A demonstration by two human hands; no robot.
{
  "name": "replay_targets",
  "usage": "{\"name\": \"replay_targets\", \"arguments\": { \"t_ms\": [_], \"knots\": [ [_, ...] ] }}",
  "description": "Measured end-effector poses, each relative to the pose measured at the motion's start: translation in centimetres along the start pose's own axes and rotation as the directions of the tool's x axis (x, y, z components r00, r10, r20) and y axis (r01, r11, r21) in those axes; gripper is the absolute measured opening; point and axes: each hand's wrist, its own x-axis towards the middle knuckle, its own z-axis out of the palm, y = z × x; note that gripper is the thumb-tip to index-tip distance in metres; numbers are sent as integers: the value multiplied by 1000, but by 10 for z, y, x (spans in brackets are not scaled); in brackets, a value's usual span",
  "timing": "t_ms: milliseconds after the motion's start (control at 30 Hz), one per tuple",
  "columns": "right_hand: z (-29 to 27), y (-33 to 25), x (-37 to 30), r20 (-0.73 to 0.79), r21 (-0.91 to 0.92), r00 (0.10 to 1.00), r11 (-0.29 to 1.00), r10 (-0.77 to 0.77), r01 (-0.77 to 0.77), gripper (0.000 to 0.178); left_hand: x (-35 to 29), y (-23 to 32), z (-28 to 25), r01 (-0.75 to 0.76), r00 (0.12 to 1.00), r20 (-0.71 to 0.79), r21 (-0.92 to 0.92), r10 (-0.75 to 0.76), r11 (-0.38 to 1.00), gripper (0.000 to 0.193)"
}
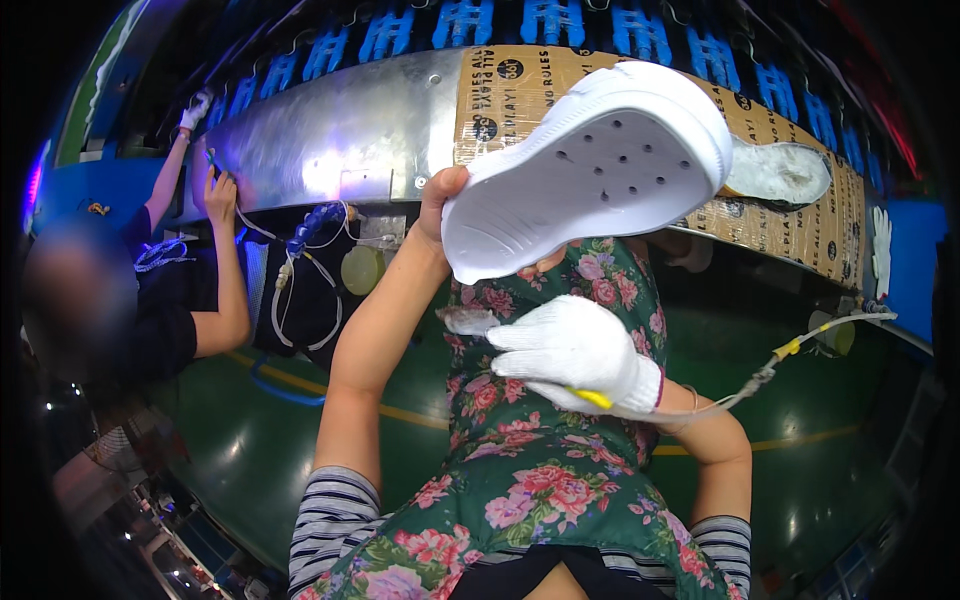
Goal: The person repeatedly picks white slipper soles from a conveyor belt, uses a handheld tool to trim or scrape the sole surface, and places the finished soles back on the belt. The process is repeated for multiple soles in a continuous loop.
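Note:
A white foam shoe sole (560, 180) is tilted up above the bench edge, its hollow inner face with several small dark holes toward me. My left hand (440, 205) grips its heel end, thumb over the rim and fingertips showing below it. Below the sole, my right hand (575, 350), in a white knit glove, is closed around a brush (468, 320) with a pale, ragged tip. The brush tip is apart from the sole. Most of the handle is hidden by the glove. A clear hose (720, 402) with yellow bands runs from under this hand to the bench's right end.
Brown printed cardboard (500, 110) covers the right of the metal bench (340, 130). A whitish-coated sole (785, 175) lies on it. Blue racks (390, 35) line the far side. A white glove (881, 250) hangs at right. At left, a co-worker's hand (220, 195) holds a thin tool.

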Motion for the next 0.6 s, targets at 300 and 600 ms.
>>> {"name": "replay_targets", "arguments": {
  "t_ms": [300, 600],
  "knots": [
    [-3, -1, 1, 28, 61, 999, 997, 41, -43, 40, 7, -2, -9, 3, 994, 113, -35, 1, 999, 108],
    [-11, -4, 9, -101, 31, 977, 982, 186, -184, 32, 18, 3, 9, 21, 997, 70, 57, -25, 998, 107]
  ]
}}
